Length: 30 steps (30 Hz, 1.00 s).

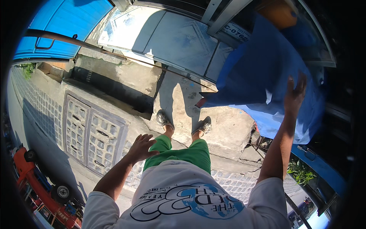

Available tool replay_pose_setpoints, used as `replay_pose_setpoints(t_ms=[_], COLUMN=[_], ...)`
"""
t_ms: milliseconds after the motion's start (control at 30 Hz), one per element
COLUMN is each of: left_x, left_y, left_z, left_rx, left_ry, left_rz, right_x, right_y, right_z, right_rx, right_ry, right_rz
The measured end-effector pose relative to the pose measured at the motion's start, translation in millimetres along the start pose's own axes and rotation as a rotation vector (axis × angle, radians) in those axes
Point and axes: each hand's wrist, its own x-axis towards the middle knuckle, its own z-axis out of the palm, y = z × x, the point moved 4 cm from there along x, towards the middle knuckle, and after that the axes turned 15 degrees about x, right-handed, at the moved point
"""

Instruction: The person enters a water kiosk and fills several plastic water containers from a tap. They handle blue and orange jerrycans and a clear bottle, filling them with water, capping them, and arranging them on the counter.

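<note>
A large blue tarp [259,68] hangs in folds on the right side, with one corner jutting toward the middle. My right hand [295,95] is raised against it, fingers stretched upward and apart; whether the palm presses on the sheet cannot be made out. Low on the left, in front of my body, my left hand [142,148] hovers with fingers spread and nothing in them. Part of the glass-fronted frame [314,34] behind the tarp is hidden by it.
A pale tiled ledge [179,36] runs ahead, with a metal bar [110,55] before it. Left are a blue metal panel [68,23], an open concrete gutter [114,89] and metal covers [93,133]. A red truck [38,187] stands on the road. Leafy plants [301,171] grow at right.
</note>
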Motion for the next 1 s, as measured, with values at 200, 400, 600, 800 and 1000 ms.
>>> replay_pose_setpoints(t_ms=[200,400,600,800,1000], left_x=[-115,-79,-29,-70,-62], left_y=[-174,-217,-307,-436,-525], left_z=[-8,-55,-197,-417,-482], left_rx=[-0.108,-0.367,-0.511,-0.537,-0.484], left_ry=[0.073,0.125,0.585,1.387,1.369], left_rz=[-0.614,-0.747,-0.829,-0.487,-0.297], right_x=[-5,-9,-6,90,137], right_y=[-5,-3,-6,-101,-188], right_z=[67,68,59,89,128], right_rx=[0.164,0.191,0.142,0.121,0.452], right_ry=[-0.193,-0.230,-0.167,0.115,0.291], right_rz=[0.172,0.193,0.190,0.031,0.047])
